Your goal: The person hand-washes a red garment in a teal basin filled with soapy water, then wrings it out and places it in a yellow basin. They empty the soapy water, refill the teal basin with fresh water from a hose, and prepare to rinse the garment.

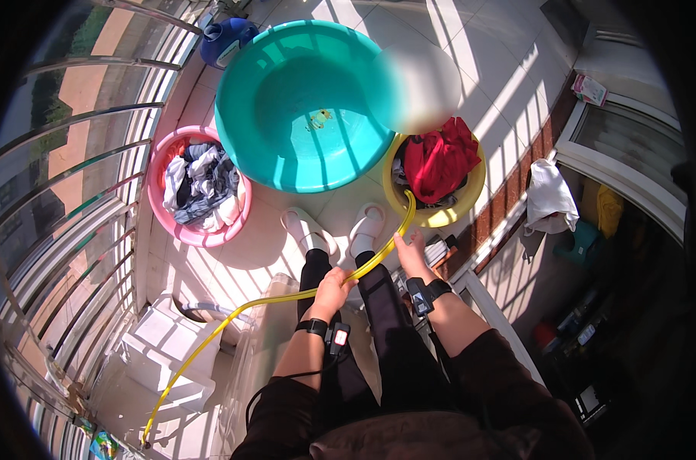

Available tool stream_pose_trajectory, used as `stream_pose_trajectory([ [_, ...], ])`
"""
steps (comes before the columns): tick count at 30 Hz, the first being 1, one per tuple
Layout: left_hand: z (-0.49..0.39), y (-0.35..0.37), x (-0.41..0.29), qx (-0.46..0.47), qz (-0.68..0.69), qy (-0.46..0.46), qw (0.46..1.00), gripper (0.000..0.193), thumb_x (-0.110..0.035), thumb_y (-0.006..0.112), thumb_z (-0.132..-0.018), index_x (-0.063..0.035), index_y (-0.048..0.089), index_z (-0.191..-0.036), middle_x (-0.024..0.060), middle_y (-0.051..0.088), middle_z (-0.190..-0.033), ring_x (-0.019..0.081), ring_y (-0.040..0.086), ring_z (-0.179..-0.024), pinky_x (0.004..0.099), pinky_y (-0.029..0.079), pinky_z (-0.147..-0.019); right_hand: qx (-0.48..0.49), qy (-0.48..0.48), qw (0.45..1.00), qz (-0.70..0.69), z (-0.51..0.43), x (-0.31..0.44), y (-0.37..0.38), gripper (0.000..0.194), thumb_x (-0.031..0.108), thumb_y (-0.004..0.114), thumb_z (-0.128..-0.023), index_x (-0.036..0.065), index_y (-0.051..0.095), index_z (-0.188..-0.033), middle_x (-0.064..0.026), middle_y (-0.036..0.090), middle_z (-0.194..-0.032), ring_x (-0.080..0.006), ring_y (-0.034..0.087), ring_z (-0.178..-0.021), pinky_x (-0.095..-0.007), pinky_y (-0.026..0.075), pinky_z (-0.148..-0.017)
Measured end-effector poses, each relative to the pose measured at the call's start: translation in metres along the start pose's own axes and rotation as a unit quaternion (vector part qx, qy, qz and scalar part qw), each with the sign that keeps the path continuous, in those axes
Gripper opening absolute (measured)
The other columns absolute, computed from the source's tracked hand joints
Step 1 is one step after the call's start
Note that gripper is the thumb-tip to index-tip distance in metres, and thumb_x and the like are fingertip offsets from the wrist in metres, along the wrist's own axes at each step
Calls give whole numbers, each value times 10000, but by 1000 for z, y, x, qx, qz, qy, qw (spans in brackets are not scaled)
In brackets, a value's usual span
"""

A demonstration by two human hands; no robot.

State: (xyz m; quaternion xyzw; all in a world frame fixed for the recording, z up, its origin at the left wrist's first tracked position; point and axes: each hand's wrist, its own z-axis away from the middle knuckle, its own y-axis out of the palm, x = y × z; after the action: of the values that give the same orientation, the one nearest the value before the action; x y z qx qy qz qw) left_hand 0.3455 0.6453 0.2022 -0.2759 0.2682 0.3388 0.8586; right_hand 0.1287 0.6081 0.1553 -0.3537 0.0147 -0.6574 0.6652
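A yellow hose (267, 300) runs from the lower left, across my lap, to its tip over the yellow basin. My left hand (332, 292) is closed around its middle. Nearer the tip, my right hand (412, 252) has its fingers on the hose, which bends down toward the yellow basin (434, 218). Red cloth (440, 161) and darker laundry fill that basin. Beyond my feet stands a large teal plastic basin (302, 175) with a small printed figure on its bottom. A pale blurred patch hides its right rim. The pink basin (159, 198) on the left holds mixed clothes (201, 184).
A blue detergent bottle (228, 41) stands behind the teal basin. At lower left is a white plastic stool (172, 339) beside the barred window (83, 115). A white cloth (551, 198) hangs over the sill on the right, and a small carton (589, 90) rests farther back.
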Motion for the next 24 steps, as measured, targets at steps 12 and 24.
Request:
stream_pose_trajectory([
  [12, -15, -9, 17, 23, 107, 24, 994, 153, -137, 641, -785, -62, 596, -911, 133, 551, -808, 325, 553, -811, 400, 454, -709, 128, 266, 937, -185, -152, 74, 154, 586, 399, 623, -851, 44, 396, -1257, -138, 461, -1129, -248, 481, -984, -357, 430, -782],
  [24, -8, -13, 22, 16, 99, 57, 993, 195, -158, 651, -786, -51, 618, -945, 115, 539, -781, 313, 548, -805, 396, 463, -708, 23, 186, 924, -332, -149, 78, 158, 365, 263, 740, -774, 130, 524, -1036, -28, 578, -837, -170, 559, -691, -291, 450, -524],
])
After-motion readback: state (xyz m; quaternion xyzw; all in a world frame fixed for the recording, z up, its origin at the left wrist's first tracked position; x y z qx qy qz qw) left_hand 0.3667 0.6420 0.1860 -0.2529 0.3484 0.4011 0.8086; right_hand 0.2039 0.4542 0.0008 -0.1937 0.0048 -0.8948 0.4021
